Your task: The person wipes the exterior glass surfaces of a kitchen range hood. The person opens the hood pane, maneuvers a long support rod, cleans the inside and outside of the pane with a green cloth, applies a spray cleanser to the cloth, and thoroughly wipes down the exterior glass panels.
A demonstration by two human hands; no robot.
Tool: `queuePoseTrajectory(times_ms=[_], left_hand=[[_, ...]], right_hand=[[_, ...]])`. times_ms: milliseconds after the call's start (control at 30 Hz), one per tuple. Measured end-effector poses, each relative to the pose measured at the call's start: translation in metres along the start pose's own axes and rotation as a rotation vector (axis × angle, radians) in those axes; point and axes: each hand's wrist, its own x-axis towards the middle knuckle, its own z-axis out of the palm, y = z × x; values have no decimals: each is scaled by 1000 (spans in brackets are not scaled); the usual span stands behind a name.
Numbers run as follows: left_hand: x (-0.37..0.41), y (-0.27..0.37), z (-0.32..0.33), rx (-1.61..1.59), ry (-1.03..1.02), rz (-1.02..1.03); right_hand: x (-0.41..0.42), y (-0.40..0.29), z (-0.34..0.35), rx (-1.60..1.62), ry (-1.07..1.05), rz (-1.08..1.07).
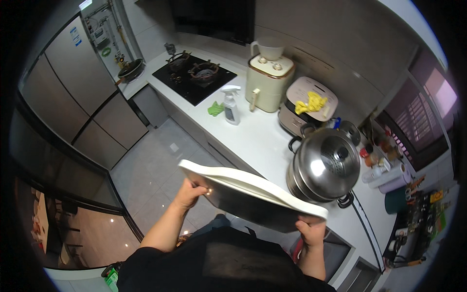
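A flat rectangular board (248,204), perhaps a cutting board, has a dark shiny face and a pale cream edge with a long handle slot. My left hand (189,195) grips its left end, thumb on the dark face. The right end is in my right hand (310,228), its thumb also on that face. Tilted, the board is held in front of my body, beside the white countertop (242,146). Just beyond its right end stands a stainless steel steamer pot (324,168) with a lid.
On the counter are a white spray bottle (230,109), a green cloth (216,108), a cream air fryer (269,85) and a rice cooker (292,118) with a yellow cloth (311,103) on top. Farther left is a black gas hob (193,91). Bottles and jars (370,157) line the right side.
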Motion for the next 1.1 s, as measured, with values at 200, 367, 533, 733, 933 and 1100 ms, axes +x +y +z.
queuePoseTrajectory(times_ms=[200,367,533,733,933,1100], left_hand=[[17,52,-129,38,282,267],[49,107,-232,78,401,420],[84,155,-325,114,512,554],[125,166,-419,1,708,690],[181,180,-503,6,810,737],[266,231,-548,89,816,830]], right_hand=[[91,41,140,-40,-313,47],[180,63,261,-49,-628,177],[262,89,362,238,-715,10],[413,138,429,377,-494,88],[648,229,487,861,-246,238],[873,303,498,808,313,299]])
